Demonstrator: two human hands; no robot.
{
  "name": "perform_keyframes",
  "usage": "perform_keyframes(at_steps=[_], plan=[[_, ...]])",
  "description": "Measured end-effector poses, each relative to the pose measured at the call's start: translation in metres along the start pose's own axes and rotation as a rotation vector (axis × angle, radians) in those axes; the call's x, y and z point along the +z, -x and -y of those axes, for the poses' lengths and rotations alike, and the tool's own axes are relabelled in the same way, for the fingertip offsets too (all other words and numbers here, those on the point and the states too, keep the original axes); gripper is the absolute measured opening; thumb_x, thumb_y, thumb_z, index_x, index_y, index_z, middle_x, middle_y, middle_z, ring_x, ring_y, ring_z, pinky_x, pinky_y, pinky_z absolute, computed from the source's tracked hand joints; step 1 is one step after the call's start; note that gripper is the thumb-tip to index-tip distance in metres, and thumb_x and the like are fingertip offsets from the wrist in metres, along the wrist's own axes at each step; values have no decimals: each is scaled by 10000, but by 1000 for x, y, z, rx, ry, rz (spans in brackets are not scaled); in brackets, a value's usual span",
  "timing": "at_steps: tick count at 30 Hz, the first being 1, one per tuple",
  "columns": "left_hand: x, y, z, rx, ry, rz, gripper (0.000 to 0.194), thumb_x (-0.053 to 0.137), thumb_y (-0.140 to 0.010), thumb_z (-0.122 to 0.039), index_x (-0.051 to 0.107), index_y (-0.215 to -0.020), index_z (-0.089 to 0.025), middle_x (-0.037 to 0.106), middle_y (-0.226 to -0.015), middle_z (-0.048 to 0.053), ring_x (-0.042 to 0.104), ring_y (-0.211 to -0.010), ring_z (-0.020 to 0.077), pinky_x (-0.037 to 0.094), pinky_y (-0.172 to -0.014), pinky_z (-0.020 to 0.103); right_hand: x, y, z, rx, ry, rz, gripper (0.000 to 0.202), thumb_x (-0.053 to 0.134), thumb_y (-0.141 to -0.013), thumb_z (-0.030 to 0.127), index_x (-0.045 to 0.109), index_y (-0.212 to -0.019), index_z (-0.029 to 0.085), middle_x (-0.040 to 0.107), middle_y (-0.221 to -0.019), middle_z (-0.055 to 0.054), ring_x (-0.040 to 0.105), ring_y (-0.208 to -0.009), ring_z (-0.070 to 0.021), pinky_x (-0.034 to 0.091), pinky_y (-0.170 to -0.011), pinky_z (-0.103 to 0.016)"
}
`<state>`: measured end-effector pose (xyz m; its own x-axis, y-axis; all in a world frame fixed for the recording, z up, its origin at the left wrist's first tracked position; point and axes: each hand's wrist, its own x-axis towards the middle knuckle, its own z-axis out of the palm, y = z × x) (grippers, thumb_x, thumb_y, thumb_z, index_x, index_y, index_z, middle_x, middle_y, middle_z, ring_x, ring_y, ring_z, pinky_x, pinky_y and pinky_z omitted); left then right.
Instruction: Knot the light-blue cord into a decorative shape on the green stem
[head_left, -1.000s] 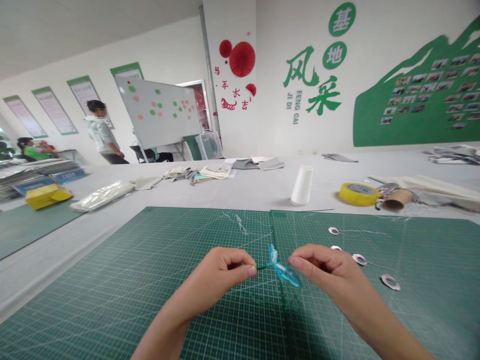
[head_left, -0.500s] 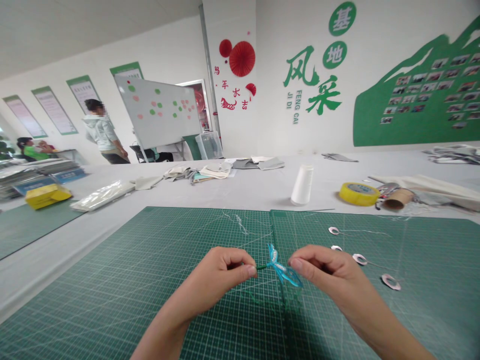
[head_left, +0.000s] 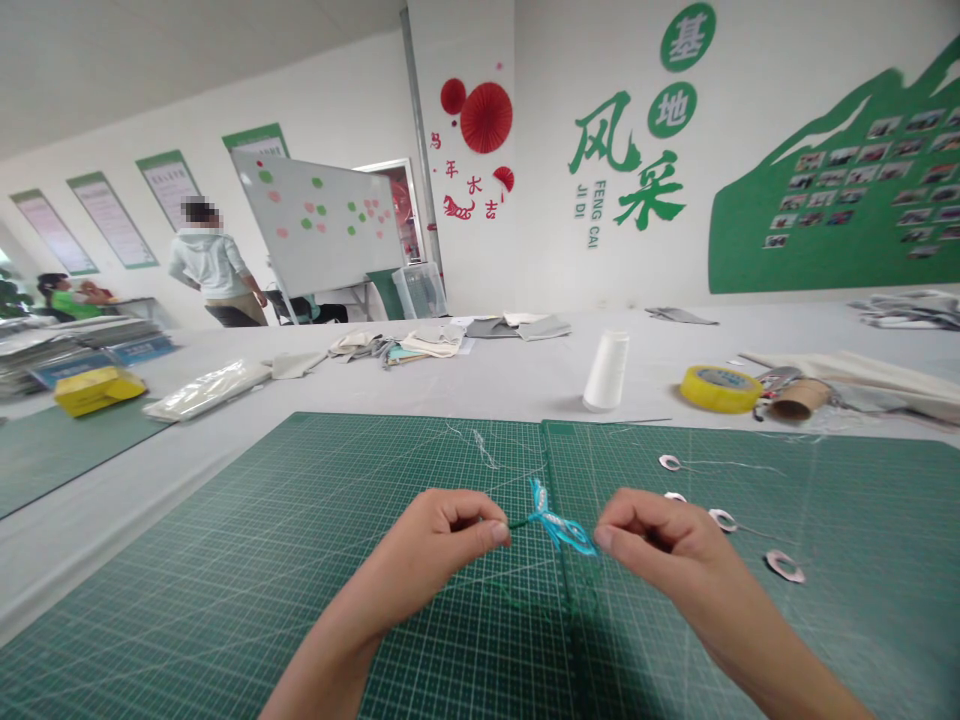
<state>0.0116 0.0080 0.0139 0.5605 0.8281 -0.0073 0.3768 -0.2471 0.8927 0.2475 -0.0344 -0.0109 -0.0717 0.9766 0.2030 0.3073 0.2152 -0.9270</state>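
Note:
My left hand (head_left: 454,530) is closed, thumb and forefinger pinching the dark green stem (head_left: 519,523) of a small craft flower. Its bright blue petals (head_left: 574,534) have white bead-like rows down their middles and spread to the right of the stem. My right hand (head_left: 656,535) is closed too, its thumb and forefinger pinched at the tip of the longest petal. The flower is held above the green cutting mat (head_left: 360,590). Green threads (head_left: 517,597) lie below it, faint in the shadow.
Several pale rings (head_left: 785,566) with thread tails lie on the mat at right. Behind the mat stand a white thread cone (head_left: 606,372), yellow tape (head_left: 720,389) and a cardboard tube (head_left: 799,398). Fabric scraps (head_left: 431,342) lie farther back. A person (head_left: 214,265) stands at far left.
My right hand has moved slightly right. The flower has turned a little, its long petal now reaching toward the right fingertips. The left hand has shifted slightly, still on the stem.

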Motion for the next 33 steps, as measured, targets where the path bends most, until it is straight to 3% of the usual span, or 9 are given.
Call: perform_keyframes(at_steps=[8,25,33], plan=[[0,0,-1,2,-10,2,236,542,-853,-341,591,-699,-168,420,-630,-39,343,-591,109,279,-562,233,-1,2,1,-46,-26,42,240,580,-801,293,536,-584,201,371,-526,53,309,-499,-111,225,-465,-251],[6,0,-1,-21,-6,79,203,563,-826,-317,658,-730,-165,447,-615,-33,339,-586,111,280,-556,229,3,0,4,-18,-25,77,264,578,-830,407,649,-674,206,491,-561,21,400,-537,-134,291,-500,-264],[1,0,-3,-2,6,21,225,555,-844,-330,619,-708,-163,441,-633,-34,352,-598,107,279,-560,230,-3,-7,-6,62,19,-52,261,576,-824,384,604,-650,193,412,-568,42,337,-541,-121,264,-505,-258]])
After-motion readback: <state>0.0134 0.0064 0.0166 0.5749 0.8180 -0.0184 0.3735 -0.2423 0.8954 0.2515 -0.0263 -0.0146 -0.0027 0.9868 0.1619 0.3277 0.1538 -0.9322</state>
